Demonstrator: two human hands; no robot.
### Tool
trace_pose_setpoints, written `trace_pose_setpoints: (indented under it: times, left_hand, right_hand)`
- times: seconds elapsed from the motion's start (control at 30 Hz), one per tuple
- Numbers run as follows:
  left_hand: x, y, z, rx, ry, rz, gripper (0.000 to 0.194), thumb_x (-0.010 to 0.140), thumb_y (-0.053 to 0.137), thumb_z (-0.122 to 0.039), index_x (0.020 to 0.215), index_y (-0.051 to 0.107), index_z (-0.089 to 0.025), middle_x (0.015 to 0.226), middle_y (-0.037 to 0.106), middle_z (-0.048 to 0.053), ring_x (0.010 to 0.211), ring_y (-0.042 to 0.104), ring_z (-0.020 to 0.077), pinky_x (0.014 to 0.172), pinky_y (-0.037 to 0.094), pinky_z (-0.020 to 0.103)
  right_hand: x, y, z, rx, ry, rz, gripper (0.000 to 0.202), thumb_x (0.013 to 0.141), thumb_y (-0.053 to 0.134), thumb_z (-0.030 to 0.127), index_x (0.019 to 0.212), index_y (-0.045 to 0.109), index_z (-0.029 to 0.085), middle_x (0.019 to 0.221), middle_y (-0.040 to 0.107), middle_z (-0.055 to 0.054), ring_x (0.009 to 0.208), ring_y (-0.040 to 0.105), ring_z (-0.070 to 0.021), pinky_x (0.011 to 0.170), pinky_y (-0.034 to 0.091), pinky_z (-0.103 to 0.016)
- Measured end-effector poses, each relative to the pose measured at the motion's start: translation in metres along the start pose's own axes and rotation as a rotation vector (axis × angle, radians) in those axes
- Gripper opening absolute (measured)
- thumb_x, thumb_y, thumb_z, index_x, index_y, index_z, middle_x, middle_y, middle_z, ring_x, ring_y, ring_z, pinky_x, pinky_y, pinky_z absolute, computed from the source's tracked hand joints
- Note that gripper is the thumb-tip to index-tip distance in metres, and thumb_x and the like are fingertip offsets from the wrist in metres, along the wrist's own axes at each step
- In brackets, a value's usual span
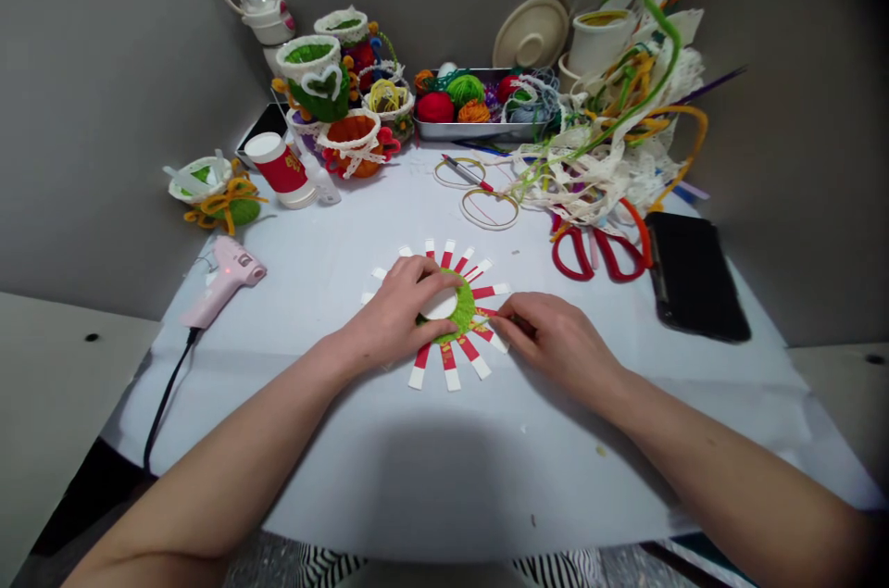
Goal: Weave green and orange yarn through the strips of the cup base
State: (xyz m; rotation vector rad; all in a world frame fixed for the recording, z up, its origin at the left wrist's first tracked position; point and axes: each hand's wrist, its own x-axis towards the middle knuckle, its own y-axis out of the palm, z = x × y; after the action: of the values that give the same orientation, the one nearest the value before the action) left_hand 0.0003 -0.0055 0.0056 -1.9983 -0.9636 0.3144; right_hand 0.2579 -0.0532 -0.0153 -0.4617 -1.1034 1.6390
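Pinning fringed disc (448, 304) inside table edges (458, 554)

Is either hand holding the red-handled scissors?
No, the scissors lie beside the black phone, while the left hand and right hand are both at the green-centred piece.

No wording I can read with certainty. Gold characters on the red band of the paper cup (283, 169) off to my left: too small to make out. Yellow-gold print on some red-and-white strips (448, 356) fanned around my work: broken fragments, illegible to me.
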Motion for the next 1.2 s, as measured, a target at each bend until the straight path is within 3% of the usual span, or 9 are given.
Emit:
trace_pose_setpoints:
  times: [0.2,0.33,0.5,0.63,0.73,0.97,1.2]
  left_hand:
    - [0.0,-0.011,0.003,-0.062,0.232,0.051,0.044,0.1,0.062,-0.014,0.141,0.05,-0.026,0.143,0.06,0.012,0.136,0.053,0.0286,0.117,0.044,0.054]
    - [-0.001,-0.011,0.007,-0.1,0.229,0.13,0.048,0.099,0.054,-0.004,0.143,0.049,-0.024,0.148,0.06,0.013,0.141,0.053,0.0268,0.118,0.046,0.052]
    - [-0.001,-0.009,0.005,-0.114,0.195,0.148,0.046,0.099,0.065,-0.016,0.141,0.05,-0.024,0.149,0.058,0.014,0.143,0.053,0.029,0.119,0.047,0.053]
    - [-0.001,-0.006,0.004,-0.113,0.16,0.138,0.056,0.092,0.079,-0.029,0.14,0.051,-0.023,0.147,0.059,0.015,0.142,0.053,0.0322,0.119,0.047,0.054]
    - [-0.002,-0.003,0.005,-0.118,0.146,0.139,0.057,0.092,0.081,-0.03,0.14,0.051,-0.023,0.146,0.058,0.015,0.142,0.052,0.0321,0.119,0.046,0.054]
    - [-0.001,-0.001,0.008,-0.138,0.169,0.118,0.056,0.093,0.079,-0.03,0.141,0.05,-0.026,0.146,0.058,0.014,0.14,0.053,0.0317,0.117,0.048,0.053]
    - [-0.001,0.0,0.009,-0.141,0.173,0.119,0.058,0.093,0.08,-0.029,0.141,0.048,-0.026,0.146,0.057,0.015,0.14,0.053,0.032,0.116,0.048,0.054]
  right_hand:
    - [-0.003,-0.006,0.003,0.105,-0.162,0.048,0.018,0.107,0.055,0.026,0.098,0.069,0.02,0.084,0.072,-0.003,0.081,0.064,-0.019,0.078,0.045,-0.034]
    - [-0.007,-0.006,0.004,0.1,-0.24,0.06,0.019,0.108,0.052,0.025,0.101,0.069,0.019,0.085,0.072,-0.003,0.079,0.063,-0.0192,0.076,0.043,-0.035]
    - [-0.008,-0.005,0.002,0.088,-0.232,0.111,0.019,0.108,0.051,0.023,0.103,0.069,0.02,0.089,0.073,-0.003,0.081,0.064,-0.0195,0.077,0.042,-0.035]
    - [-0.01,-0.01,0.002,0.079,-0.257,0.149,0.021,0.109,0.049,0.024,0.105,0.069,0.019,0.091,0.074,-0.004,0.083,0.067,-0.02,0.077,0.042,-0.035]
    - [-0.012,-0.016,0.005,0.069,-0.266,0.172,0.024,0.11,0.047,0.024,0.109,0.069,0.018,0.092,0.074,-0.005,0.084,0.067,-0.0205,0.076,0.042,-0.035]
    - [-0.018,-0.024,0.015,-0.011,-0.399,0.199,0.029,0.109,0.045,0.017,0.095,0.07,0.015,0.083,0.068,-0.005,0.076,0.06,-0.019,0.071,0.039,-0.035]
    - [-0.021,-0.024,0.02,-0.085,-0.503,0.354,0.023,0.101,0.053,0.009,0.082,0.063,0.017,0.079,0.065,-0.004,0.072,0.053,-0.0172,0.07,0.035,-0.035]
